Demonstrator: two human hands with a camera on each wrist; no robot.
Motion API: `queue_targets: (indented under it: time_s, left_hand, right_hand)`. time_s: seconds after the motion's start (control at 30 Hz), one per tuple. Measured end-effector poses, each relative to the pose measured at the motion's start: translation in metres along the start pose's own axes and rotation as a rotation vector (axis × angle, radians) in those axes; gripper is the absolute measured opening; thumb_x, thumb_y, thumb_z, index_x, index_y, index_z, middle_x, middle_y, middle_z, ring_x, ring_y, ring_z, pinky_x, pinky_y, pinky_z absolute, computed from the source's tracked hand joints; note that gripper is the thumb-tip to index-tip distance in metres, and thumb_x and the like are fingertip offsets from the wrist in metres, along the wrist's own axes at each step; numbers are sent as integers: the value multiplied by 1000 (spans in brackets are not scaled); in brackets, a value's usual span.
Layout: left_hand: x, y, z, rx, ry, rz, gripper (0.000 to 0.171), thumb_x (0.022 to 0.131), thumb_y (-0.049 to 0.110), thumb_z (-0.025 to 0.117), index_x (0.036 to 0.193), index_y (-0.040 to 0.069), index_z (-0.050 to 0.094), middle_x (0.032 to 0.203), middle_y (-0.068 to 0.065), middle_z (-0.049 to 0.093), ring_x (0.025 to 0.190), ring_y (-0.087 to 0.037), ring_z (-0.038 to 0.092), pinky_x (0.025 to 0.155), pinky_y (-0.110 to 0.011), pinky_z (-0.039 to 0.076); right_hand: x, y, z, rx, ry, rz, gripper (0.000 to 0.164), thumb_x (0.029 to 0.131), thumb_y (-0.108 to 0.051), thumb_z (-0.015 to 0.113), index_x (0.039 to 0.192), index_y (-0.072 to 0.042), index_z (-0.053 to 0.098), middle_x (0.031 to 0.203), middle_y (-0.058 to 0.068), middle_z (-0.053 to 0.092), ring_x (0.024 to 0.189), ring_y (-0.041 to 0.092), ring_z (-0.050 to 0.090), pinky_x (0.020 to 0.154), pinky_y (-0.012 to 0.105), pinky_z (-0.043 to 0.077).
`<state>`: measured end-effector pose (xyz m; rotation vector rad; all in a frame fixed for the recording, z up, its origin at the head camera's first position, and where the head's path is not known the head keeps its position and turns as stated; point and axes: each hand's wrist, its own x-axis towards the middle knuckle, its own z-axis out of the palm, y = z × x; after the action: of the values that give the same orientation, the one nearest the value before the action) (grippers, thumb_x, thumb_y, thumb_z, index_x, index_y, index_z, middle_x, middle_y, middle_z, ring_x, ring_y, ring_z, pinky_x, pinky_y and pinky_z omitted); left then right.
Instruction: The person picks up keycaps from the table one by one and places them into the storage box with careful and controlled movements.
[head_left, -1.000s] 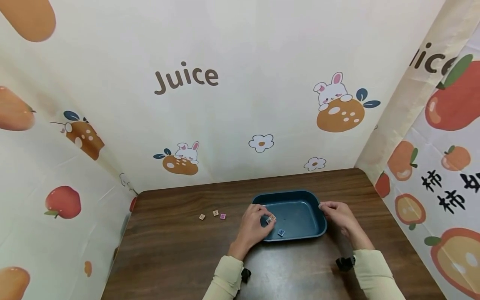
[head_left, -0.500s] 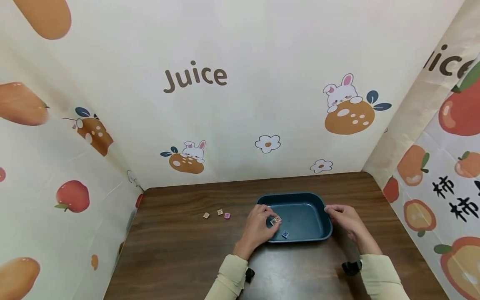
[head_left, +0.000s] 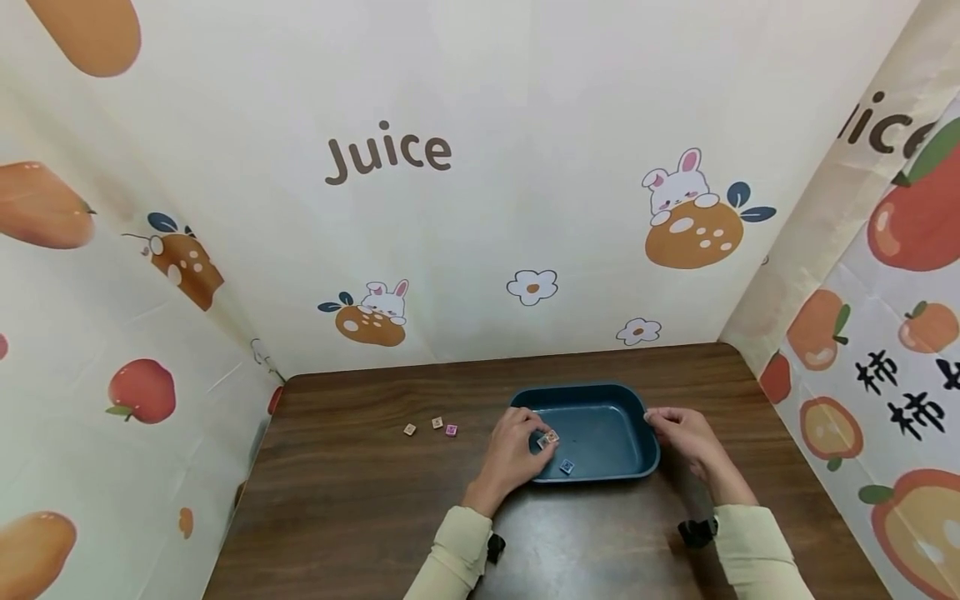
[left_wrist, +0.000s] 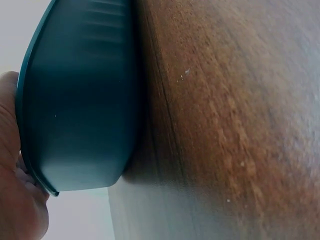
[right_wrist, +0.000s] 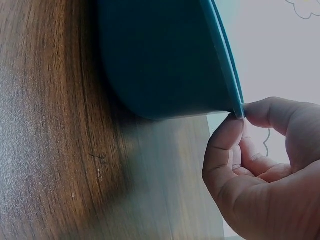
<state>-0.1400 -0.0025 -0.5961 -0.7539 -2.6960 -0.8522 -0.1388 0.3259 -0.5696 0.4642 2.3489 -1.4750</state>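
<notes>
A dark blue-green tray [head_left: 600, 442] stands on the wooden table. Over its left end, my left hand [head_left: 508, 454] pinches a small orange-and-white square block [head_left: 552, 436] between thumb and fingers. A whitish block [head_left: 543, 442] shows close beside it, and a blue block [head_left: 567, 467] lies on the tray floor near the front. At the opposite end, my right hand [head_left: 686, 437] pinches the tray's rim, thumb on one side and fingertips on the other, as the right wrist view shows. In the left wrist view the tray's wall hides most of the left hand [left_wrist: 17, 170] and its block.
To the left of the tray, two pale blocks [head_left: 409, 429] and a magenta block [head_left: 452, 430] lie on the table [head_left: 360, 500]. A printed curtain [head_left: 480, 217] rises along the table's back edge and continues down both sides.
The head view has shifted slightly. Both hands keep their places at the tray, the left with its block and the right on the rim.
</notes>
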Motion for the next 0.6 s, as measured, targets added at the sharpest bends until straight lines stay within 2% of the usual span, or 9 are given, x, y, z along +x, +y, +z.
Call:
queue_targets:
  time_s: [0.27,0.43,0.6]
  left_hand:
    - [-2,-2,-2,-74,14,-10,33,91,38,84,111,12,81,113,2,69,111,-16,62,97,-34,57]
    - [-5,-5,-11,-110,110,-3,33,89,34,86,111,10,81,114,0,70,111,-18,62,96,-37,57]
    - [-16,-25,-27,-96,210,-13,29,88,30,88,107,10,80,110,-1,70,108,-19,62,92,-37,55]
  right_hand:
    - [0,-3,-1,-3,3,0,54,111,-36,53,142,7,60,143,29,61,110,23,65,88,30,60]
    - [1,-2,-4,2,10,11,54,111,-36,53,143,7,60,143,30,60,110,22,64,87,28,61]
    - [0,-1,0,-1,16,4,52,111,-35,53,140,8,62,141,29,62,108,21,64,85,26,60]
